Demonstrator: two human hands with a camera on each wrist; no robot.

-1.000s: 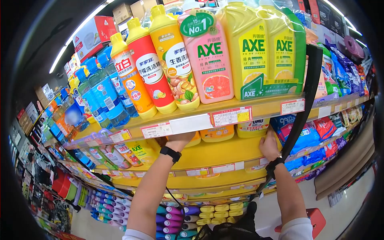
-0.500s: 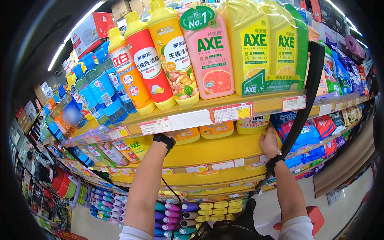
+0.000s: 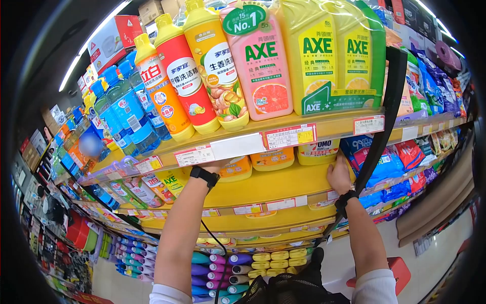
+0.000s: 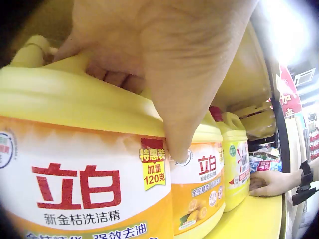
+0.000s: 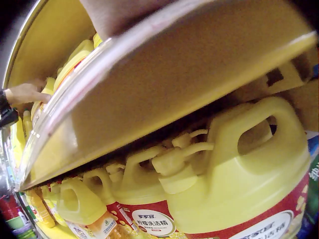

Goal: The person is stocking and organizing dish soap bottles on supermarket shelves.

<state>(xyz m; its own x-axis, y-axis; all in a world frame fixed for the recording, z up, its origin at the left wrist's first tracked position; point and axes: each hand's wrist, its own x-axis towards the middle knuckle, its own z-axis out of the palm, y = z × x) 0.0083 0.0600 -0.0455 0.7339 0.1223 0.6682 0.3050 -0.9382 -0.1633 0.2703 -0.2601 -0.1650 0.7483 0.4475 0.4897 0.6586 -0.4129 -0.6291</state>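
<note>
In the left wrist view my left hand (image 4: pixel 174 64) reaches over a yellow jug of dish soap (image 4: pixel 65 107) with an orange and white label. Its fingers curl in at the jug's handle, and the thumb lies down along the label's right edge. A second, matching jug (image 4: pixel 199 181) stands close beside it. My right hand (image 3: pixel 339 175) is on the same shelf at the right end of the row. Its fingers reach along the side of a yellow jug with a red cap (image 4: pixel 237 162). The upper shelf hides most of the left hand in the head view.
The upper shelf's edge (image 3: pixel 243 144) runs above both hands and carries dish soap bottles (image 3: pixel 266 66). A black shelf post (image 3: pixel 385 126) stands right of my right hand. More handled jugs (image 5: pixel 279 144) fill the shelf below. Bagged detergent (image 3: pixel 374 162) lies beyond the post.
My left hand has shifted left along the row and farther in under the upper shelf. My right hand stays by the rightmost jug. The head view has shifted slightly.
</note>
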